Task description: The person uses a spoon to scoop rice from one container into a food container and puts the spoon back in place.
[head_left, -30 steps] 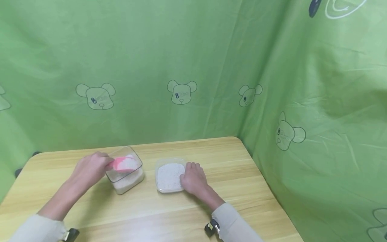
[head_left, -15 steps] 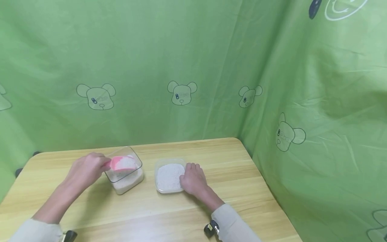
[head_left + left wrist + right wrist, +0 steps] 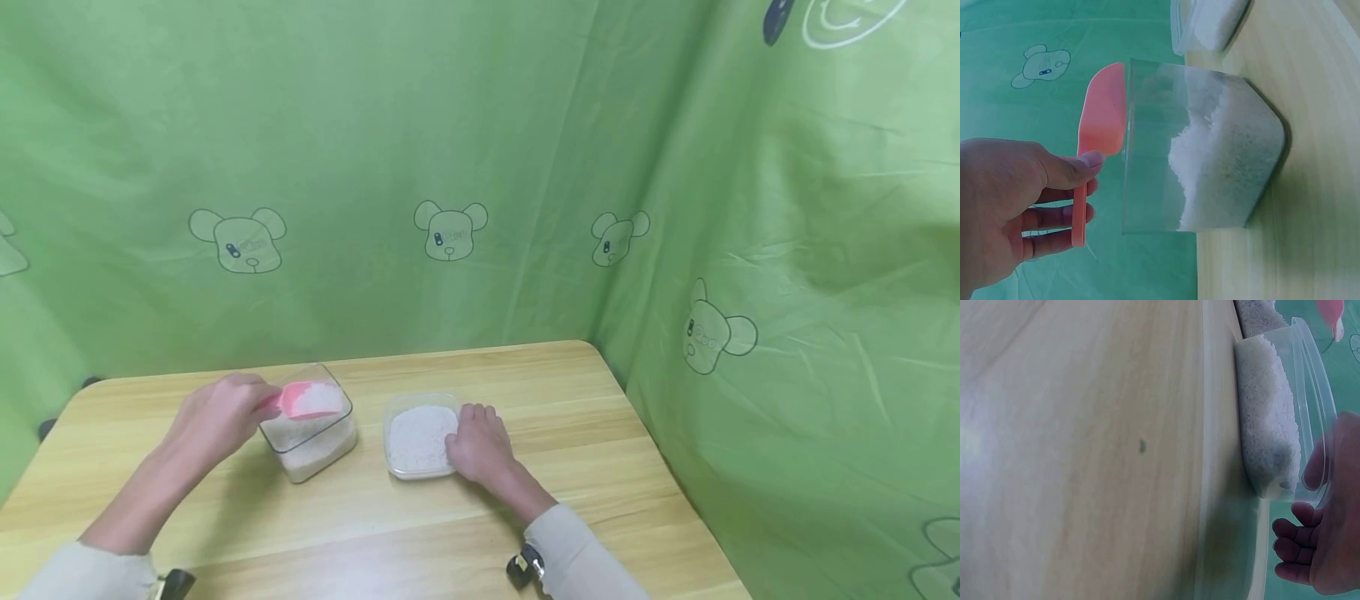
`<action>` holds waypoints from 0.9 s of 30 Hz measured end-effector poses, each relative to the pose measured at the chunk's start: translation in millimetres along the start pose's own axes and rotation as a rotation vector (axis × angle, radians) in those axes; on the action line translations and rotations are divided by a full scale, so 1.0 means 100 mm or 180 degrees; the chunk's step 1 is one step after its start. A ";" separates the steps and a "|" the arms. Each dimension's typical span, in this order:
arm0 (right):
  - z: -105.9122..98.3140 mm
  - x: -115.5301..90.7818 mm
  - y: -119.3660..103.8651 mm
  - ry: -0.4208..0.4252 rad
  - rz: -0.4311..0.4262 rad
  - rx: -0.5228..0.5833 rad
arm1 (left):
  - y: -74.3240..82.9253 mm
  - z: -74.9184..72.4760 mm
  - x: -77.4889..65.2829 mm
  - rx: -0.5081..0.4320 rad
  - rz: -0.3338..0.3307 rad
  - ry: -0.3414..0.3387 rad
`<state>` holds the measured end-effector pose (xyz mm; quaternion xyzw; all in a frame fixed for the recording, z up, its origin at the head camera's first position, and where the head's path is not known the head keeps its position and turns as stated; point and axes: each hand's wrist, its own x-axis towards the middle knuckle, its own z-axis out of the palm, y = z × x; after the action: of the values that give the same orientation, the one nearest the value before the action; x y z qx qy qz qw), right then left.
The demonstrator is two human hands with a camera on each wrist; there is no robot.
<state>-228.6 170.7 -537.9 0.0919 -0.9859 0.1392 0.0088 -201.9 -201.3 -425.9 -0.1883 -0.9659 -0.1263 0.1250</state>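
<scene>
My left hand (image 3: pixel 223 414) pinches the handle of a pink scoop (image 3: pixel 1103 115) between thumb and fingers. White rice (image 3: pixel 318 398) fills the scoop, which sits level with the rim of a clear square container (image 3: pixel 1154 150). Inside that container, the rice (image 3: pixel 1216 156) is heaped unevenly, higher toward one side. My right hand (image 3: pixel 482 443) grips the right rim of a lower clear plastic box (image 3: pixel 1313 406), its thumb inside the edge. Rice (image 3: pixel 1266 412) takes up much of this box too.
Both containers stand on a wood-grain table (image 3: pixel 360 542), side by side with a small gap between them. A green curtain (image 3: pixel 337 167) with bear prints hangs behind and to the right of the table.
The loaded pink scoop has risen slightly in my left hand, from just inside the square container up to its rim. My right hand and the lower box have stayed put.
</scene>
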 end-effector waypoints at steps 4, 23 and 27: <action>-0.01 -0.01 0.01 -0.0029 -0.0001 -0.0015 | 0.05 -0.02 0.04 0.0000 0.0044 0.0023; 0.00 -0.01 0.00 -0.0077 0.0057 -0.0047 | 0.30 0.04 0.27 0.0096 0.0288 0.0112; 0.00 -0.01 -0.01 -0.0080 0.0062 -0.0050 | 0.35 0.09 0.32 0.0089 0.0377 0.0147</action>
<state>-227.8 169.7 -537.9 0.0841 -0.9879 0.1303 -0.0043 -218.2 -157.0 -417.9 -0.2405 -0.9516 -0.1095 0.1571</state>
